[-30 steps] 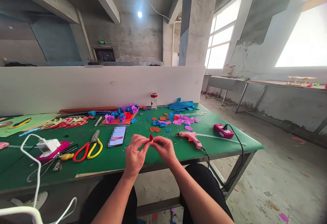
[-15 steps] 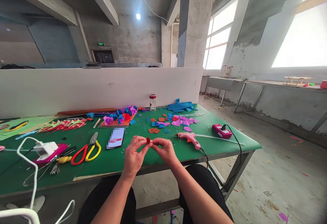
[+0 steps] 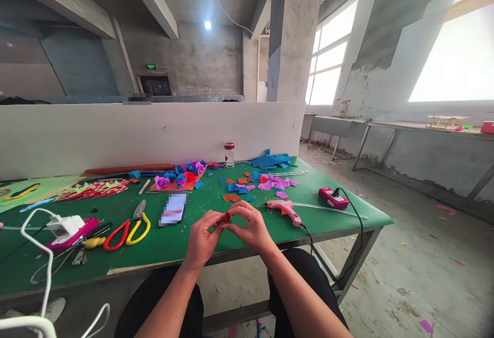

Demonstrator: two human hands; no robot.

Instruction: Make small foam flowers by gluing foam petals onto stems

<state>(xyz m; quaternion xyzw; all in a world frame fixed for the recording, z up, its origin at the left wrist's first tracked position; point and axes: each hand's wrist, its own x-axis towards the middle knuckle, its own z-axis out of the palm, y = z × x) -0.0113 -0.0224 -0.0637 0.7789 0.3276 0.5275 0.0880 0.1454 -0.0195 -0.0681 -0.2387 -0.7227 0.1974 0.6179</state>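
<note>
Both my hands meet above the near edge of the green table. My left hand and my right hand pinch a small rolled red felt piece between their fingertips. The right fingers curl over the top of it. Just beyond lie loose felt petals in orange, blue and pink. A pink hot glue gun rests right of my right hand. A phone lies left of my left hand.
Red-and-yellow scissors and a white charger on a pink block lie at the left. Finished felt roses and a small jar stand by the white partition. A pink power box sits at the right edge.
My hands have drawn closer together and a little lower, and the right fingers have curled further over the red piece, which looks more tightly rolled. The view shifted slightly.
</note>
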